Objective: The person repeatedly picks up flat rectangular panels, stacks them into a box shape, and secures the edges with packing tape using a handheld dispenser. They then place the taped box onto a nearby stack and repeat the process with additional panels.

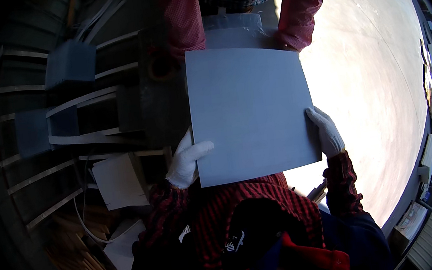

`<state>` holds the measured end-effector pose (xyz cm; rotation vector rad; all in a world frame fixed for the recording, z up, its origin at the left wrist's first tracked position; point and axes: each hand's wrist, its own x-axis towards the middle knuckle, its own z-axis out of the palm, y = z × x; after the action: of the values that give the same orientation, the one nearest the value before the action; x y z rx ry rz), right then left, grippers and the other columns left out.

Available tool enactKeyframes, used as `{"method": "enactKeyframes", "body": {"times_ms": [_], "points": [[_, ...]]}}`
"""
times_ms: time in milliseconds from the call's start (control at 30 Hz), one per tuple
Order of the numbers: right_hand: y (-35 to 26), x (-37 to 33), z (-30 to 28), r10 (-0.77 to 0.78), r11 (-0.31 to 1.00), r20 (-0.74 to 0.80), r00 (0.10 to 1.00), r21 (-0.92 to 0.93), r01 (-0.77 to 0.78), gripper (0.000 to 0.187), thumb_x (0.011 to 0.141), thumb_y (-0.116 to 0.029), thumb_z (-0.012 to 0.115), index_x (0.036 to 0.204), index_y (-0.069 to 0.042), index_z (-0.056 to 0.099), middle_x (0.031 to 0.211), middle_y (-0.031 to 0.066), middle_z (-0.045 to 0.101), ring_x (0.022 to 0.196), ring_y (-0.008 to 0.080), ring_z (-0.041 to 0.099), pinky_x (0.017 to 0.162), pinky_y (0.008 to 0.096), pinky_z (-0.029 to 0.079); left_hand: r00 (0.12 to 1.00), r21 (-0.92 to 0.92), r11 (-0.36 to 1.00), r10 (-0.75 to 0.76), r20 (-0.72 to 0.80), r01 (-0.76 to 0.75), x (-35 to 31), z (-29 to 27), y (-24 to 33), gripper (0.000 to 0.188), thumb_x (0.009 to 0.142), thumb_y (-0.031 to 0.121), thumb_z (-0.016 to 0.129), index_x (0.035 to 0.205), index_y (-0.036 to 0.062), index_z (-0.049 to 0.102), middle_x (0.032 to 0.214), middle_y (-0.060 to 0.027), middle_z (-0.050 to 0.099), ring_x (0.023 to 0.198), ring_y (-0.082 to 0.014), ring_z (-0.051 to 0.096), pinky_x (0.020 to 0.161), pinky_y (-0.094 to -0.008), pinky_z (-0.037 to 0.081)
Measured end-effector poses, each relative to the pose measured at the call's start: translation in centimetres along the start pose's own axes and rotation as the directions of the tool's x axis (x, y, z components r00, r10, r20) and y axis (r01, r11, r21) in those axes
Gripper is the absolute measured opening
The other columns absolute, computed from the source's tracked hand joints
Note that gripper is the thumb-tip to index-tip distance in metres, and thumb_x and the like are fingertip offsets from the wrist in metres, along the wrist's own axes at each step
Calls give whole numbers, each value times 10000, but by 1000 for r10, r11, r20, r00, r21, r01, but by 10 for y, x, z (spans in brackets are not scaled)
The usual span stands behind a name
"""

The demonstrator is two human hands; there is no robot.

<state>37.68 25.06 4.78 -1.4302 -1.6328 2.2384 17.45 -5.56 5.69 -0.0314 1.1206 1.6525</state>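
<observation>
A flat, pale blue-grey rectangular panel (252,112) is held up in front of my body, one broad face toward me. My left hand (188,160), in a white knit glove, grips its left edge near the lower corner with the thumb over the face. At the right edge my right hand (326,131), gloved the same way, clasps the panel with its thumb on the face. The fingers of both hands behind the panel are hidden. Across from me stands a person in pinkish-red sleeves (300,14); the panel hides part of that person's arms, and their hands do not show clearly.
To the left is a frame of pale rails (42,176) with a blue-grey box (70,63) and a white box (119,181). Curved brown strips (89,261) lie at the lower left. A brightly lit floor (369,80) spreads to the right, with stacked goods (429,156) along its far side.
</observation>
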Motion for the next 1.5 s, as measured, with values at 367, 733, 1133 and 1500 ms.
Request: {"method": "enactKeyframes", "body": {"times_ms": [367, 733, 1133, 1500], "points": [[36, 173, -38, -349, 860, -235, 907, -464, 211, 564, 1002, -497, 525, 1051, 44, 678, 852, 73, 657, 776, 162, 561, 731, 324, 475, 785, 679, 734, 426, -449, -10, 184, -44, -89, 473, 981, 356, 565, 1250, -33, 574, 1104, -225, 665, 1029, -340, 637, 921, -385, 480], [55, 242, -34, -425, 759, -258, 868, -624, 186, 582, 1003, -525, 453, 1072, -5, 705, 955, 236, 709, 873, 370, 672, 791, 422, 501, 655, 911, 379, 648, -388, 164, 226, -37, -86, 393, 963, 394, 575, 1115, 32, 596, 970, -230, 667, 892, -441, 644, 757, -508, 512], [-19, 188, -37, -660, 189, -3, 751, -969, 162, 390, 973, -496, 528, 1000, -150, 707, 878, 113, 658, 815, 334, 668, 670, 468, 511, 829, 843, 474, 342, -443, 254, 181, -45, -73, 739, 924, 467, 582, 1503, 65, 359, 1406, -249, 529, 1218, -379, 576, 1022, -430, 446], [93, 208, -43, 189, 930, 189, 964, 281, -237, 675, 1062, -484, 395, 1525, 1, 321, 1518, 107, 416, 1354, 210, 418, 1114, 296, 334, 756, 679, 609, 189, -626, 410, 192, -14, -85, 789, 924, 485, 554, 1518, 25, 313, 1461, -269, 457, 1277, -445, 508, 1067, -476, 402]]}}
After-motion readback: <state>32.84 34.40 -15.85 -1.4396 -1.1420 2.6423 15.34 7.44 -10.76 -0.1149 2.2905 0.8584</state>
